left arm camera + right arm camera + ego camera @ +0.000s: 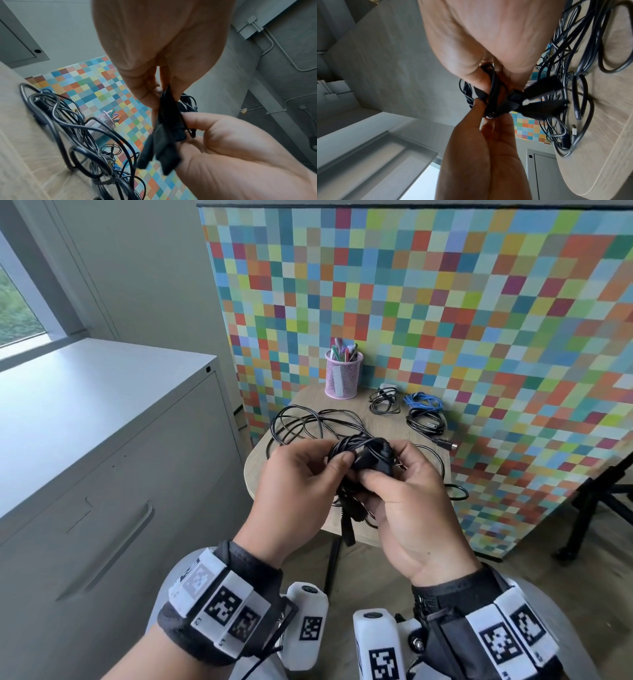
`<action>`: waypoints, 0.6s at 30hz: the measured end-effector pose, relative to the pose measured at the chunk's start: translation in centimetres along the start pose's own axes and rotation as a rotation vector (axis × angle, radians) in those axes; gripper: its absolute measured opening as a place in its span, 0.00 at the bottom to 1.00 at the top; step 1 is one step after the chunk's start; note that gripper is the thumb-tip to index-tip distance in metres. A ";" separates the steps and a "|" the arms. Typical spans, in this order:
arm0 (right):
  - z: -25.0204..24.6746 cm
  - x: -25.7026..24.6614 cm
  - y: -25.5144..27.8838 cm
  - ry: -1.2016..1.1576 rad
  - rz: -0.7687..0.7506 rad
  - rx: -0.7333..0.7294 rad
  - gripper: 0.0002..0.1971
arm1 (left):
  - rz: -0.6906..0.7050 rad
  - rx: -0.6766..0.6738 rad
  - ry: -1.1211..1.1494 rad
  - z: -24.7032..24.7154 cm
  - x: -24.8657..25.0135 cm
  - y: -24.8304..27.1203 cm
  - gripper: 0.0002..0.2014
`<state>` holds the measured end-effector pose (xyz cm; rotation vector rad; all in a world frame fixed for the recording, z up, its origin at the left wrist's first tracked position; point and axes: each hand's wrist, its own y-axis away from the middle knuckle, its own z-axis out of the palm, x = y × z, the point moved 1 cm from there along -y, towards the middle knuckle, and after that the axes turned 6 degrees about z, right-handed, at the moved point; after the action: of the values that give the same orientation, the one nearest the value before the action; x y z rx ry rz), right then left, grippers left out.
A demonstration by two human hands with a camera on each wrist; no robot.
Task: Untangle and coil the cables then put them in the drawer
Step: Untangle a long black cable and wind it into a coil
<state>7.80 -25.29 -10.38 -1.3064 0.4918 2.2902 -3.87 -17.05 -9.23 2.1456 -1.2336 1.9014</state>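
Right, both hands are up over the table (346, 534), left hand (294, 491) and right hand (407, 501) each pinching the black bundle (363, 457), fingers curled tight so the loops can't spring loose, I'd guess. A loose cable (308, 419) sprawls behind; three coils (424, 419) wait aside. The drawer (102, 542) looks closed.

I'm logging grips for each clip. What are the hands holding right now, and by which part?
Both hold one black cable bundle above the table: the left hand pinches its left side, the right hand grips its right side.
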 end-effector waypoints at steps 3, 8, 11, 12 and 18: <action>-0.1 0.0 -0.2 -0.022 0.031 -0.015 0.17 | -0.016 0.003 0.005 -0.1 -0.2 -0.1 0.07; 0.0 0.8 -0.4 -0.178 0.042 0.017 0.22 | -0.081 -0.004 0.030 0.6 -0.2 -0.1 0.09; -0.1 0.8 -0.6 -0.219 0.045 -0.002 0.24 | -0.144 -0.017 0.142 0.8 -0.5 0.1 0.13; -0.1 0.7 -0.6 -0.225 0.046 -0.016 0.25 | -0.170 -0.032 0.196 0.8 -0.7 0.1 0.14; -0.6 1.1 -1.0 -0.273 0.043 -0.102 0.27 | -0.299 -0.079 0.461 0.9 -0.5 0.0 0.15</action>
<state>8.27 -24.53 -11.67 -1.0125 0.3166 2.5082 -3.14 -17.23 -9.86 1.6083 -0.8316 2.0098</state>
